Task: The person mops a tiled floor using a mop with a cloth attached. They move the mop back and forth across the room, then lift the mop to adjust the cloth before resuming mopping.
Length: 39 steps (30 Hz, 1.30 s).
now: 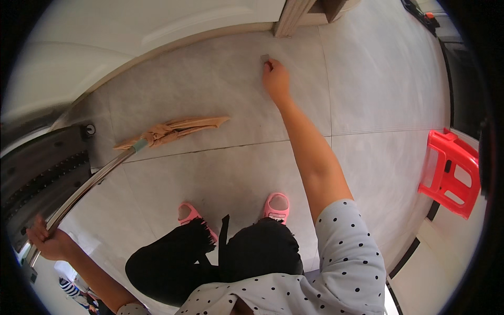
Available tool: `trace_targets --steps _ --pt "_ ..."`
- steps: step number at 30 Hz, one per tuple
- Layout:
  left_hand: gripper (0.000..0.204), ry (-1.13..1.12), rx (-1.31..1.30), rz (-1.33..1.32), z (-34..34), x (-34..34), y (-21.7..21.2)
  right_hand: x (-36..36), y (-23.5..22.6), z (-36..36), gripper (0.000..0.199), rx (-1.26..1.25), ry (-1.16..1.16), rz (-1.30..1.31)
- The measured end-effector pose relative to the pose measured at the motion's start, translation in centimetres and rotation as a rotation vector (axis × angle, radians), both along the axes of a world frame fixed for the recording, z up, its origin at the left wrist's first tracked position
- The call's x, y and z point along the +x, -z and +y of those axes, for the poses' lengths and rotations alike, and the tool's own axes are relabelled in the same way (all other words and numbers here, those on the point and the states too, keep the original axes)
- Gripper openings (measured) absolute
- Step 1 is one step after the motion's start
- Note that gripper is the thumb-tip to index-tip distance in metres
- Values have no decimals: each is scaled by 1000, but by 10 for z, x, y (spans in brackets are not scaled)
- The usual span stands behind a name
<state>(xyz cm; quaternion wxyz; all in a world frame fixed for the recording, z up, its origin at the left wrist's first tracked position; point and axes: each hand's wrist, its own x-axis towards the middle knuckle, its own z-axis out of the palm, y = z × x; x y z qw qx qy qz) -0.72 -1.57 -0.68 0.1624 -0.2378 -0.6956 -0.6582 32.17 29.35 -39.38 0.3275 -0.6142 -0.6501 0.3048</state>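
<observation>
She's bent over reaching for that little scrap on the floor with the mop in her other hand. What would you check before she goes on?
1. Right hand at the small grey scrap: ok, fingertips touch it.
2. Scrap actually pinched: cannot tell, the fingers hide the contact.
3. Left hand wrapped around the mop handle: ok.
4. Mop head lying flat on the tiled floor, apart from the scrap: ok.
5. Both pink slippers planted on the floor: ok.
6. Red stool well off to her right, away from the reaching arm: ok.
</observation>
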Motion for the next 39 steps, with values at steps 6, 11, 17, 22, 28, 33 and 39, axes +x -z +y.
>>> trace_targets --steps 6,11,17,22,28,33,39 --pt "34 -85 -44 38 11 6 6 -1 12 3 17 -444 -25 -27" --pt "31 -53 -432 259 -28 -17 1 -23 -21 41 20 -907 182 582" --pt "22 -146 -605 465 -35 0 9 -31 -18 73 23 -942 186 632" --pt "20 505 -80 -64 -52 -22 -1 -29 -10 93 20 -990 192 706" --pt "25 -112 -611 430 -39 -5 16 -35 -15 91 16 -1018 165 627" --pt "27 262 119 -38 -28 -9 6 -38 -24 75 17 -1059 229 616" --pt "28 -91 -326 235 -21 -7 15 -37 -22 93 15 -1061 140 598"
